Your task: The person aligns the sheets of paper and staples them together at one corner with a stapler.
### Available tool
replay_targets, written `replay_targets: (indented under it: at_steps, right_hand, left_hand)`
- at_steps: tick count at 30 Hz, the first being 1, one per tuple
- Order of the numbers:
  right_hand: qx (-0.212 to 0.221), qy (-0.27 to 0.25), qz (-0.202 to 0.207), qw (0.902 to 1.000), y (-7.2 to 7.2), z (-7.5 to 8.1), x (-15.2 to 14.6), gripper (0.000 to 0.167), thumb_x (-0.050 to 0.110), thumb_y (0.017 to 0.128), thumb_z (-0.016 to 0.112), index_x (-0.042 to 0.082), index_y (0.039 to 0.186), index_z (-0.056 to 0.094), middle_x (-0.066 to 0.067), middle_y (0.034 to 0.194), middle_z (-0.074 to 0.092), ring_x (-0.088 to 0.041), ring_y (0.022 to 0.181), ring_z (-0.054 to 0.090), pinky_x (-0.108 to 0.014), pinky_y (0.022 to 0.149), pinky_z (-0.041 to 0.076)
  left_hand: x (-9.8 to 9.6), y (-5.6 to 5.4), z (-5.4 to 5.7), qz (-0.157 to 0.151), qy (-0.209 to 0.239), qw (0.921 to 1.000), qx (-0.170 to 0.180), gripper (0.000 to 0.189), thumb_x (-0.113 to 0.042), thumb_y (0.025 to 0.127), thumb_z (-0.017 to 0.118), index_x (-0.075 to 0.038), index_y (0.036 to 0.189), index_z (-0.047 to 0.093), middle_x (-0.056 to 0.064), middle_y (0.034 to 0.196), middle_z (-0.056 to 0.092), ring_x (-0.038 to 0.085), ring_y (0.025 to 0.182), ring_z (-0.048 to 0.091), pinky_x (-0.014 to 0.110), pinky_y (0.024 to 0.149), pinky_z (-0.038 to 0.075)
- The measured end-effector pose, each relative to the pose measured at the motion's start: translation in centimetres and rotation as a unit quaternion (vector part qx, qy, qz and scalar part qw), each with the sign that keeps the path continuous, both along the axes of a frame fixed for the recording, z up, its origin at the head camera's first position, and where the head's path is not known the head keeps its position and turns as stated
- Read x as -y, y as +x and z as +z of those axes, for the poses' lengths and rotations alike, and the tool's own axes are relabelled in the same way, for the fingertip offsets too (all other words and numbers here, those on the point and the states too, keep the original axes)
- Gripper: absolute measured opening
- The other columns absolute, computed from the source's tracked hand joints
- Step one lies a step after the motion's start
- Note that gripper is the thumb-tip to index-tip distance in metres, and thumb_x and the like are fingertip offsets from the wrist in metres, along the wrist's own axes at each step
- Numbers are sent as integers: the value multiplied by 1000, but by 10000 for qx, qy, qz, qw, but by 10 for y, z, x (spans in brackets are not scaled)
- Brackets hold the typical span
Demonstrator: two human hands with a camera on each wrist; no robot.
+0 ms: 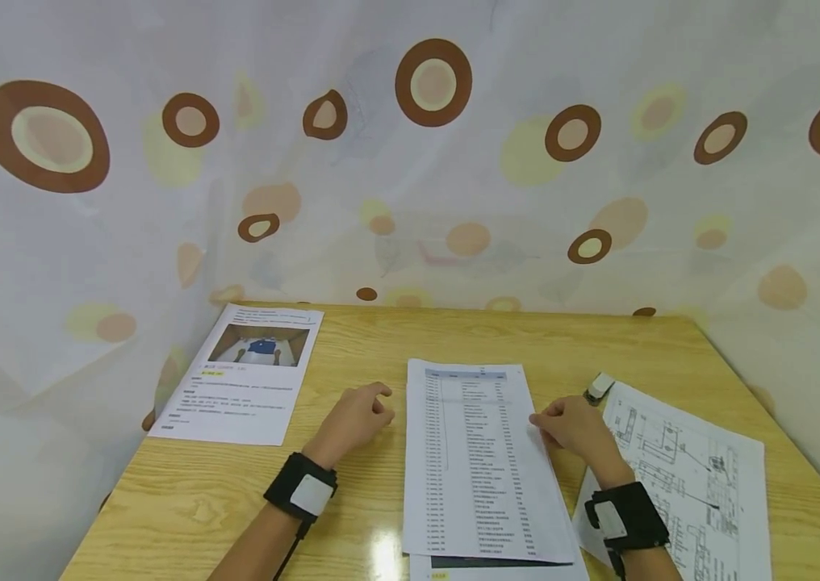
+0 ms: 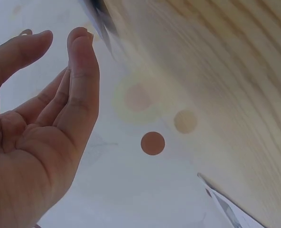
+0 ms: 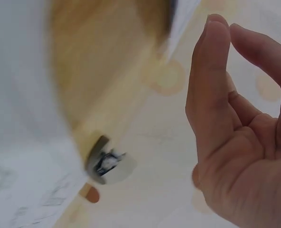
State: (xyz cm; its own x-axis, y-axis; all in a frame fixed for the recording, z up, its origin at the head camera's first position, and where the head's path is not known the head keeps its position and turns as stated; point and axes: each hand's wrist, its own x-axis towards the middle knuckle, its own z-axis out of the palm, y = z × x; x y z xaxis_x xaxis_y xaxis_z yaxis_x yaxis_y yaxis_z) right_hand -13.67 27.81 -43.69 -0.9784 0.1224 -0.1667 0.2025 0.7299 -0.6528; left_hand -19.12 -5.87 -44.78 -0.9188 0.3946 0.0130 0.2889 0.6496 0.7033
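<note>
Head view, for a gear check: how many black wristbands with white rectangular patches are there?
2: one black wristband worn just behind the left hand, a second wristband just behind the right hand.

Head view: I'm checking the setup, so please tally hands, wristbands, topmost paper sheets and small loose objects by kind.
Left hand and right hand: 2 hands
Left wristband and right wristband: 2 wristbands
Photo sheet, list sheet and drawing sheet: 3 topmost sheets
Small white-and-dark object: 1
Total: 8

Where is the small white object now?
In the head view, the small white object lies right of centre, beside the drawing sheet, just beyond the right hand.
</note>
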Motion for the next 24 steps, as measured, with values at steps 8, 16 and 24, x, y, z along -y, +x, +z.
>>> replay_targets:
  at_steps: [8,16,24]
  right_hand:
    - [-250,-312,389,9984,-17,14,37,23,15,93,69,-7,95,70,-6,74,66,-16,66,64,-30,63,55]
    - [-47,-492,487,9976,-34,11,69,20,12,92,70,-8,94,71,-8,73,66,-16,64,65,-30,63,56]
    - [-8,-581,550,9968,-38,11,88,19,12,92,71,-6,93,72,-7,73,67,-17,66,67,-33,66,57]
  left_hand:
    - [6,-2,4,176,0,9998,-84,35,-11,94,68,3,126,62,8,88,69,15,64,56,28,55,44]
    - [10,-4,10,179,43,9995,-263,34,-9,94,68,4,125,63,7,87,68,14,63,55,28,56,44]
    - [15,-5,11,206,110,9994,-267,34,-8,93,68,4,124,63,8,87,69,15,66,58,29,59,46]
